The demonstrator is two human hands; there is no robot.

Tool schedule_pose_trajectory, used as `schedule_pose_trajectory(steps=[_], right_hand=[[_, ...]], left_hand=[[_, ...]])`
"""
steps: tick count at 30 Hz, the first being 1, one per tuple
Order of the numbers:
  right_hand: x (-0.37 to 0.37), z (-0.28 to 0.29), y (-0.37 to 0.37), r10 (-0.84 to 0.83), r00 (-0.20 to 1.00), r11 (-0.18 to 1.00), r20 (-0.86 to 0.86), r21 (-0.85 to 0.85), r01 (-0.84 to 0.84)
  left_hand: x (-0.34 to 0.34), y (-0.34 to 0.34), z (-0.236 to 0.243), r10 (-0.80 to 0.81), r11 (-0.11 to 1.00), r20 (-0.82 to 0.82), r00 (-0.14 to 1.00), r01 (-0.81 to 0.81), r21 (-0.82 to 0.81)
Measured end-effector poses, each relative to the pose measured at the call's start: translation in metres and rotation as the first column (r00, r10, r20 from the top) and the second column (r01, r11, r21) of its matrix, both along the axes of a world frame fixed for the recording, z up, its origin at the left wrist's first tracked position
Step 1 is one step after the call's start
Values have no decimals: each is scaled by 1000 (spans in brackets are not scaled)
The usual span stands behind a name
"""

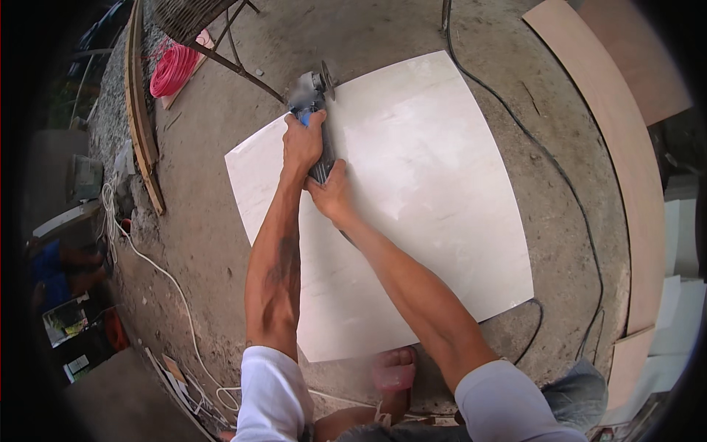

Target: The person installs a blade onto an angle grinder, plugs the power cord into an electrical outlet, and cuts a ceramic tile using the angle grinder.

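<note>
A large white marbled tile (442, 184) lies flat on the concrete floor. An angle grinder (309, 92) with a blue and dark body is held over it, its disc at the tile's far edge. My left hand (302, 144) is closed on the grinder near its head. My right hand (331, 190) grips the rear of the body, nearer to me. Whether the disc touches the tile I cannot tell.
A metal mesh stand (184, 16) is beyond the tile, beside a pink coil (173, 70) and wooden planks (140, 125). Dark cable (552, 162) runs rightward past plywood sheets (618, 147). Another person (55, 272) is at the left edge. My sandalled foot (394, 372) is below the tile.
</note>
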State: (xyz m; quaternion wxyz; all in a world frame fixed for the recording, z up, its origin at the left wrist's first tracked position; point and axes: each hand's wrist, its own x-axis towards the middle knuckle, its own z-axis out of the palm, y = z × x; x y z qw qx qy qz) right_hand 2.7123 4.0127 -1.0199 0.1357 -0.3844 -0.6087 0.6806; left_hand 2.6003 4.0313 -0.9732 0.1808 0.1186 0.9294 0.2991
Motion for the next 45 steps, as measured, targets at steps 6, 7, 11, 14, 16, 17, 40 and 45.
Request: schedule_pose_trajectory(steps=[6, 7, 11, 14, 16, 17, 40, 45], right_hand=[[1, 3, 3, 23, 999, 999, 23, -38, -22], [2, 4, 3, 45, 997, 997, 64, -60, -42], [3, 6, 3, 24, 999, 1000, 38, 6, -24], [6, 8, 2, 32, 999, 999, 36, 14, -32], [8, 10, 2, 30, 999, 997, 42, -74, -27], [10, 11, 1, 7, 1000, 999, 1, -41, -7], [16, 6, 1, 94, 995, 989, 45, -115, -88], [23, 7, -1, 98, 994, 987, 44, -130, -91]], left_hand=[[-2, 3, -2, 22, 999, -26, 999, -23, -22], [-1, 3, -2, 33, 998, -15, 999, -33, -52], [0, 1, -2, 19, 999, -6, 1000, -19, -38], [1, -1, -3, 26, 998, 1, 1000, -26, -49], [2, -1, -3, 32, 997, 8, 999, -32, -67], [2, -2, -3, 25, 999, -11, 1000, -25, -39], [13, -7, 3, 69, 998, 20, 997, -69, 4], [19, -8, 5, 70, 998, 14, 997, -70, 2]])
